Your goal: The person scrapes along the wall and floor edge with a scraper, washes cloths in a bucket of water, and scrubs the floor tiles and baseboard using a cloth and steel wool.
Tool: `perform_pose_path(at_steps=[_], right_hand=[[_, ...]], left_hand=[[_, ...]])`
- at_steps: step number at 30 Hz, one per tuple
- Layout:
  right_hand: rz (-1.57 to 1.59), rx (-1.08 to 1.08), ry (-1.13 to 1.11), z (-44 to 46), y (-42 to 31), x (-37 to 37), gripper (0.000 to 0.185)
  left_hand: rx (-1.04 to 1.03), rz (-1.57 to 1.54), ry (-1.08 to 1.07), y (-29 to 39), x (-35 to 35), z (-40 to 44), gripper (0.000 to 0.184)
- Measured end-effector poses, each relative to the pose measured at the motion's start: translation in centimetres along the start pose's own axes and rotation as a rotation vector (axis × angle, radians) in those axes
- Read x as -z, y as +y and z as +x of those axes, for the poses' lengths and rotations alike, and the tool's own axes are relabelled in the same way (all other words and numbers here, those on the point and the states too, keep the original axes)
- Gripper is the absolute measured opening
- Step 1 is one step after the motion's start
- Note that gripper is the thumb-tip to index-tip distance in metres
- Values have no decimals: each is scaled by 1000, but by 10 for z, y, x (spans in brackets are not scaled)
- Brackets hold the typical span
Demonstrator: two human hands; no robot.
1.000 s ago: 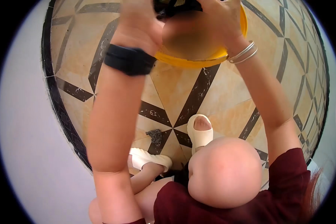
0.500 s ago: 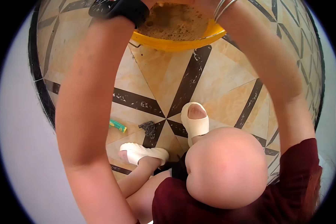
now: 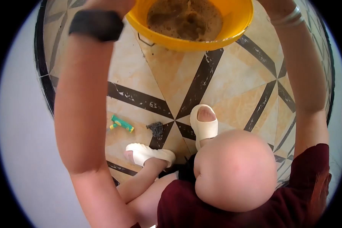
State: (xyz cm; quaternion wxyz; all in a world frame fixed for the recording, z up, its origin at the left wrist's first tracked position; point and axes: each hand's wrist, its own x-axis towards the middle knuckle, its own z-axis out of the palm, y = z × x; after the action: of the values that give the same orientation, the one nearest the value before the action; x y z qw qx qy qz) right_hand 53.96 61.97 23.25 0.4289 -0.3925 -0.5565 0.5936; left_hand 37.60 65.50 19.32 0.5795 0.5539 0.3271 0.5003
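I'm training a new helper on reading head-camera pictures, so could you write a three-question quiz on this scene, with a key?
1. True or false: the yellow basin holds clear, bubble-free liquid.

2. What is worn on the wrist of the left hand?
A) A red string
B) A black wristband
C) Silver bangles

3. Order these from left to right in the picture: the right foot's cream slide sandal, the dark gray scourer, the green-and-yellow-handled tool.

Key
1. False: the liquid is brown, with bubbles.
2. B.
3. Green-and-yellow-handled tool, dark gray scourer, cream slide sandal.
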Motion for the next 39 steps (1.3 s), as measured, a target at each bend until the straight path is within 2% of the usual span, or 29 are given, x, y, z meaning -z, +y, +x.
perform_pose_path(at_steps=[1, 4, 6, 7, 8, 9, 10, 12, 14, 15, 16, 17, 18, 20, 21, 23, 24, 25, 26, 27, 28, 29, 32, 34, 35, 36, 37, 38, 39], right_hand=[[-180, 78, -41, -8, -8, 4, 39], [-811, 56, 55, -3, -26, 25, 33], [-723, -141, 139, -8, -33, 27, 26], [-220, -32, 2, -2, -14, 37, 18], [-173, 45, 121, 6, 2, 54, 16], [-120, 120, 237, 15, 15, 74, 14], [-98, 137, 323, 19, 13, 80, 15], [-55, 175, 497, 28, 9, 91, 18], [-111, 139, 632, 29, -4, 100, 30], [-119, 87, 672, 28, -15, 97, 40], [84, 13, 683, 28, -15, 89, 52], [289, -57, 711, 28, -21, 75, 64], [641, -96, 583, 19, -36, 61, 73], [581, -83, 516, 14, -39, 53, 70], [513, -134, 476, 11, -32, 49, 56], [372, -227, 386, 7, -17, 40, 29], [181, -219, 480, 5, -22, 43, 24], [-10, -52, 503, 5, -25, 52, 21], [-200, 113, 520, 6, -27, 68, 18], [-468, 41, 421, 4, -26, 81, 20], [-465, -178, 388, 0, -25, 84, 21], [-478, -146, 417, -3, -26, 91, 21], [-651, -21, 365, -6, -43, 111, 32], [-700, 108, 357, -4, -53, 100, 42], [-668, 338, 288, 3, -49, 98, 49], [-629, 551, 217, 9, -40, 95, 57], [-313, 538, 77, 14, -34, 81, 56], [-122, 485, 28, 15, -29, 68, 56], [70, 429, -10, 15, -25, 54, 56]], left_hand=[[97, -69, -31, -3, 11, 0, 22], [328, -231, -145, -1, 37, 20, 20], [407, -168, 100, 20, 15, 5, 34], [398, -169, 99, 23, 17, 5, 39], [386, -170, 97, 26, 18, 8, 44], [349, -270, -10, 28, 20, 11, 46], [301, -285, -65, 30, 17, 13, 42], [85, 208, -157, 39, 10, 13, 37], [135, 584, -314, 60, -1, 5, 33], [211, 404, -409, 56, 0, 7, 32], [303, 229, -492, 51, 1, 10, 32], [356, -25, -381, 51, -5, 8, 32], [404, -278, -271, 53, -13, 4, 33], [359, -388, -175, 62, -32, 4, 33], [338, -443, -128, 67, -38, 8, 34], [-86, 172, -195, 63, -25, 19, 34], [-301, 475, -213, 62, -17, 23, 34], [-390, 464, -172, 64, -9, 27, 33], [-248, 302, -116, 75, -1, 28, 32], [-118, 115, -40, 86, 7, 29, 31], [-7, -72, 56, 97, 15, 30, 30], [-51, -136, 81, 107, 23, 32, 30], [-26, -340, -64, 132, 31, 40, 33], [-17, -527, -285, 146, 8, 49, 40], [0, -628, -395, 150, -6, 57, 44], [45, -846, -648, 151, -13, 74, 43], [-8, -617, -197, 171, -56, 63, 42], [-51, -779, -937, 156, -35, 109, 44], [-526, -99, -620, 155, -57, 96, 33]])
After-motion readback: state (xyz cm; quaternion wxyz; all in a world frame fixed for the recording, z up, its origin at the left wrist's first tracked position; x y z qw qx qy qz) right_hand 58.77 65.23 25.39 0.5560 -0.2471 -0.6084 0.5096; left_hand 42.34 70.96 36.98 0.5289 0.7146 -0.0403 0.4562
